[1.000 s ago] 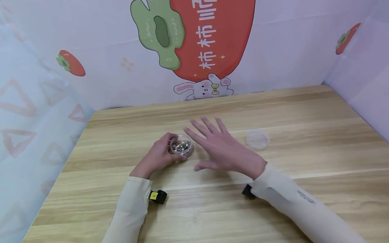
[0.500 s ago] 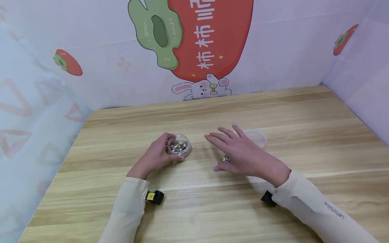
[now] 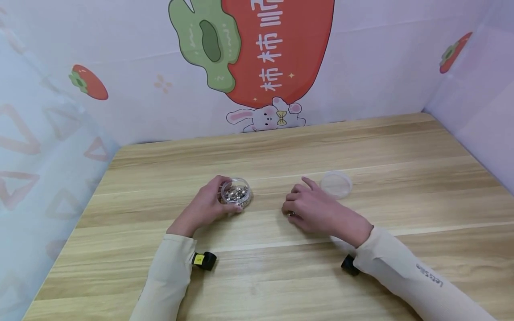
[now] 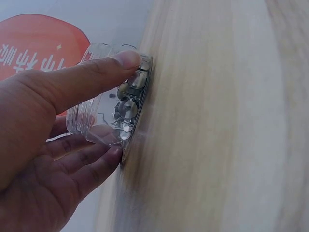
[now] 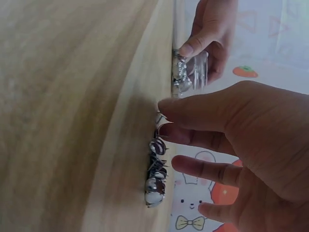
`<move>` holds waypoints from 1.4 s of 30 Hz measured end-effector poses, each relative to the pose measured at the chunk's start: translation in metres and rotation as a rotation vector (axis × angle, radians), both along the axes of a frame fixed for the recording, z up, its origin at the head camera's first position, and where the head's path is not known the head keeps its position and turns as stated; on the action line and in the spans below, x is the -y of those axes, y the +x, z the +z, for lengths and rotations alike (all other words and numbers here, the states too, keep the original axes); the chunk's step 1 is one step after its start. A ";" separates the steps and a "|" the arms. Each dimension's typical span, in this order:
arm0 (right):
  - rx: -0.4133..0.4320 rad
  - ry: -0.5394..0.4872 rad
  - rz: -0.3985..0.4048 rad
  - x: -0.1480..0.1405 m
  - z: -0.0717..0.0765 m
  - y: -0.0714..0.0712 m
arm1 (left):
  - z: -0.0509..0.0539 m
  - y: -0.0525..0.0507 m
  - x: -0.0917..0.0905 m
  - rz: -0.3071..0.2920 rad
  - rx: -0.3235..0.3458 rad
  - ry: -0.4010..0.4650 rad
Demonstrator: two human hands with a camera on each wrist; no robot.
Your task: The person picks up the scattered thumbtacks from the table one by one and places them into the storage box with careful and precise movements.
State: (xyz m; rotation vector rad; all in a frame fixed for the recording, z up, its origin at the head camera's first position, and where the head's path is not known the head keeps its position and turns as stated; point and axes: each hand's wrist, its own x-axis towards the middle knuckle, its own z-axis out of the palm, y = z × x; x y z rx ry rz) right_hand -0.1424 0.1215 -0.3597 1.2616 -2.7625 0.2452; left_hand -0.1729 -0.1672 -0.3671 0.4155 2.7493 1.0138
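Observation:
My left hand (image 3: 206,207) grips a small clear round jar (image 4: 96,113) between thumb and fingers. The jar stands on the table, uncovered at the top, with silver thumbtacks (image 3: 234,193) inside. To its right, my right hand (image 3: 315,209) is low over a small pile of thumbtacks (image 5: 156,169) lying on the wood. In the right wrist view its thumb and index finger pinch a thumbtack (image 5: 161,116) at the pile's near end, while the other fingers are held apart. From the head view, the right hand hides most of that pile.
A clear round lid (image 3: 336,184) lies flat on the wooden table (image 3: 257,276), just behind the right hand. A printed cloth wall (image 3: 361,67) stands along the table's back edge, with further cloth at both sides.
My right hand has moved right, away from the jar, to the thumbtack pile, and its spread fingers have curled in. The left hand stays on the jar.

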 end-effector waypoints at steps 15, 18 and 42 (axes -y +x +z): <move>0.012 -0.066 0.014 0.005 -0.004 -0.001 | -0.001 0.001 0.001 0.001 -0.006 -0.001; 0.045 -0.096 0.021 0.005 -0.001 -0.002 | -0.001 0.001 0.002 0.003 -0.007 0.002; 0.172 -0.204 -0.056 0.077 0.041 -0.038 | -0.001 -0.001 0.001 0.008 0.009 0.013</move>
